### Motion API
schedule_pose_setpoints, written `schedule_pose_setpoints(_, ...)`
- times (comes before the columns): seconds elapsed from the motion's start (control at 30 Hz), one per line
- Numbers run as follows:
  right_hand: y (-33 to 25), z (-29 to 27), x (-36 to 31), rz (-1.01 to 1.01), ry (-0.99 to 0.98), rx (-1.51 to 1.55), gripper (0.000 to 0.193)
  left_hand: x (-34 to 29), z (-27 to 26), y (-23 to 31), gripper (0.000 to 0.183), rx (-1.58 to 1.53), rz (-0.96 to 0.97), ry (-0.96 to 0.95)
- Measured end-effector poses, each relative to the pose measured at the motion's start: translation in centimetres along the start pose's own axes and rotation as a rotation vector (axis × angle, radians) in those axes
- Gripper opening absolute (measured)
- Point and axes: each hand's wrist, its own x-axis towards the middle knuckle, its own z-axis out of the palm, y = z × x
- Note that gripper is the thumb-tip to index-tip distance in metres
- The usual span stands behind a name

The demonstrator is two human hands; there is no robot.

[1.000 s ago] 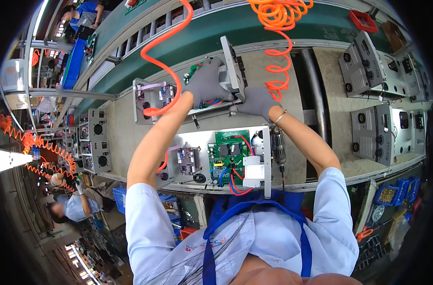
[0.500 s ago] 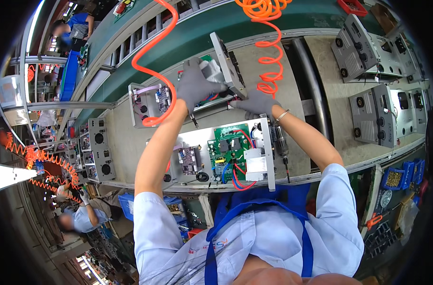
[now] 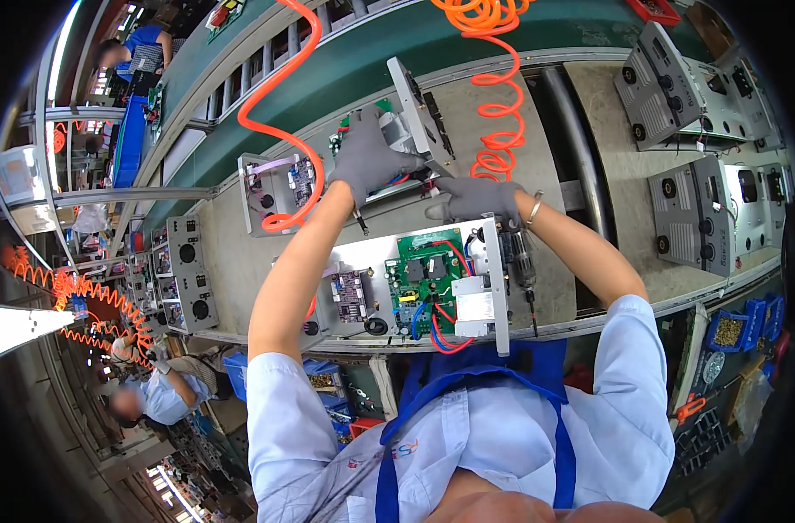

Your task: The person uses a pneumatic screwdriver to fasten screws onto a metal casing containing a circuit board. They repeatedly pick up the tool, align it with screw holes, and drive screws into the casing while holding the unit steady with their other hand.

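My left hand (image 3: 369, 159), in a grey glove, reaches over the far open metal chassis (image 3: 280, 185). Its fingers stretch across the parts inside and the thumb points toward the upright end panel (image 3: 421, 118); the fingertips are partly hidden. Grey-gloved too, my right hand (image 3: 480, 200) is by the panel's lower corner, thumb and forefinger apart near some wires. Nearer me lies a second open chassis (image 3: 489, 288) with a green circuit board (image 3: 425, 268), a smaller board (image 3: 352, 295) and red and blue wires. A power screwdriver (image 3: 524, 266) rests beside its end panel, below my right wrist.
An orange air hose (image 3: 280, 131) hangs across the far chassis; a coiled orange hose (image 3: 499, 109) hangs behind my right hand. More grey units (image 3: 698, 213) stand right, past a metal roller (image 3: 580, 166). Blue bins (image 3: 730, 329) hold small parts. Co-workers (image 3: 158, 397) are at left.
My left hand has shifted slightly right over the far chassis. The right hand has come a little nearer me, its thumb now further from the forefinger. The whole view has shifted slightly.
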Motion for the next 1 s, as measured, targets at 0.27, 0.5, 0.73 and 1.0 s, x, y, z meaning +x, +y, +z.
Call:
schedule_pose_setpoints(0.27,4.8,1.1,2.4,-0.506,-0.058,0.082,0.054,0.2,0.1,0.8,0.089,-0.018,0.01,0.019)
schedule_pose_setpoints(0.5,5.2,-2.0,1.3,0.163,0.14,-0.111,0.051,-1.0,-0.3,2.4,0.089,0.081,0.006,0.082)
schedule_pose_setpoints(0.73,1.9,-1.2,2.5,0.125,0.513,-0.348,0.054,0.3,0.2,2.1,0.096,0.104,0.057,0.026)
schedule_pose_setpoints(1.0,3.8,-1.4,3.6,0.11,0.451,-0.388,0.054,-0.1,0.7,4.5,0.084,0.266,0.079,0.034)
